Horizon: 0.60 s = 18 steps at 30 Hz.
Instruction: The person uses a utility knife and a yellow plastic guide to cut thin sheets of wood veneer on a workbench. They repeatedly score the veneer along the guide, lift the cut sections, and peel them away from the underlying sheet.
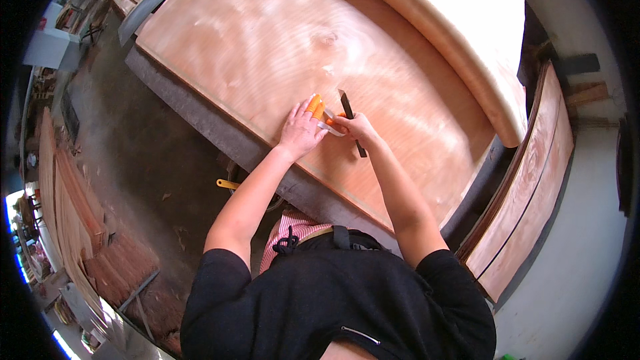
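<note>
A broad sheet of wood veneer [247, 47] lies in front of me with swirling pale grain. My left hand [301, 132] rests on it, fingers stretched out, with orange covers [315, 107] on two fingers. My right hand [360, 128] is closed around a slim black knife [347, 108] with a slanted tip pointing away from me. Between the hands a narrow whitish strip [331, 129], seemingly tape, curves near my left thumb and right fingertips. Orange also shows at the right fingers. Exactly which fingers pinch the strip is hidden.
A rolled-over veneer sheet [453, 20] covers the far right of the stack. Long boards [527, 187] lean at the right by a pale wall. A grey table edge [193, 103] runs below the veneer. A yellow handle [227, 184] sticks out near my left forearm; wood piles [123, 263] stand left.
</note>
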### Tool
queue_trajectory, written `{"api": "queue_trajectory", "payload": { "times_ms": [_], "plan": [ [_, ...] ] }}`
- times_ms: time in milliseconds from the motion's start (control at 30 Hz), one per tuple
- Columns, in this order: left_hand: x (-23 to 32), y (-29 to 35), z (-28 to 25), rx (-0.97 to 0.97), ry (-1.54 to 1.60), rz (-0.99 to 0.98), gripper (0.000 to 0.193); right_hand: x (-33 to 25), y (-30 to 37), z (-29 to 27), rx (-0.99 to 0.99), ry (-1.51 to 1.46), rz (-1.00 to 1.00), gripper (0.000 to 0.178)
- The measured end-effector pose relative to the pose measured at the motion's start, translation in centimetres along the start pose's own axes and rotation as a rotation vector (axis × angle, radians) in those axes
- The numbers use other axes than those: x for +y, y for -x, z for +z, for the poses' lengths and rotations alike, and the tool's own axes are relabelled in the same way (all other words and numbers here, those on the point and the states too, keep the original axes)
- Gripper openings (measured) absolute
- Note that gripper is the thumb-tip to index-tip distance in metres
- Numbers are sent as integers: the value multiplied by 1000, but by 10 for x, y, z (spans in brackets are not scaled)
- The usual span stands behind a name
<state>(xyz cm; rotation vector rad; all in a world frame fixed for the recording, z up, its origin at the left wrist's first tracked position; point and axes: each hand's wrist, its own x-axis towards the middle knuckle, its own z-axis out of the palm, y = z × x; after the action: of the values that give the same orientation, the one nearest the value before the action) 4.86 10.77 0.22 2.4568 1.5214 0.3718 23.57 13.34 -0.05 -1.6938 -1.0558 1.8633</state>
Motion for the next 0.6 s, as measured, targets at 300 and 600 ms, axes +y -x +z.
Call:
{"api": "queue_trajectory", "payload": {
  "times_ms": [300,600],
  "plan": [
    [4,-7,0,-157,-89,-14,66,1,14,-16,-53,259,-97,21],
    [3,-10,-6,-223,-94,-17,67,-61,19,-93,-237,485,-144,22]
  ]
}}
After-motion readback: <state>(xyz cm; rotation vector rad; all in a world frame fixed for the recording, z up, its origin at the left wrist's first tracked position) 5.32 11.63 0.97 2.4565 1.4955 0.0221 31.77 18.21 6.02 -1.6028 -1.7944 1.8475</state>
